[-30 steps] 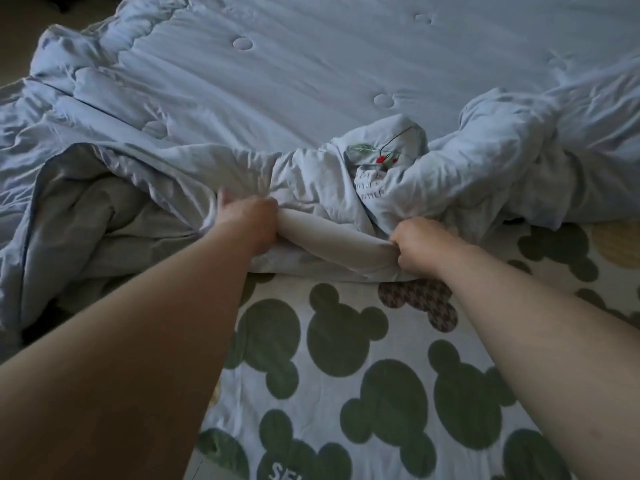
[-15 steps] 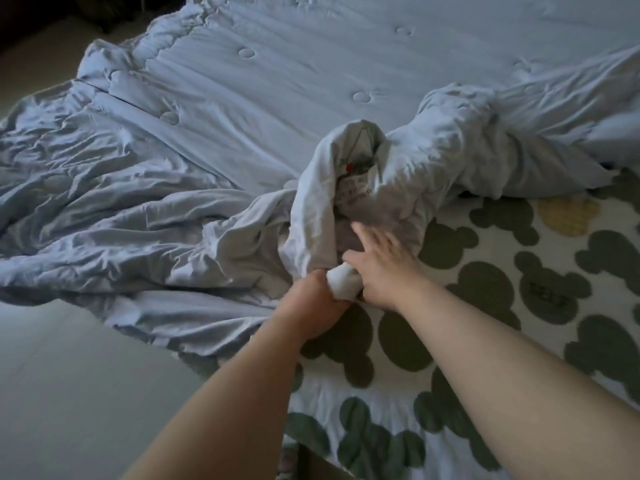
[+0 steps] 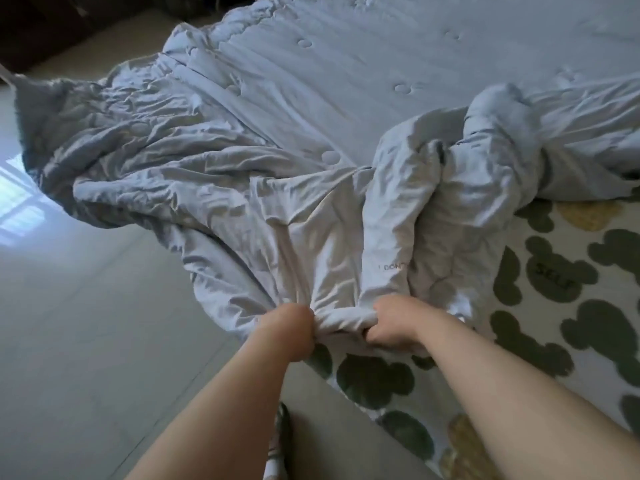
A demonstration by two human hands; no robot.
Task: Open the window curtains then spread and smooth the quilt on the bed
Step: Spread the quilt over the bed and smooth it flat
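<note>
Evidently both hands, left (image 3: 289,329) and right (image 3: 391,323), grip the rumpled quilt's (image 3: 242,188) bunched edge above the bed (image 3: 561,306).

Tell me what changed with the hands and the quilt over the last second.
Half a second ago the right hand had let go and lay open; now it grips the quilt edge again beside the left hand, which kept its grip. Both have drawn the edge nearer the person, stretching out the bunched fold. The far part stays flat, the sheet on the right uncovered.
</note>
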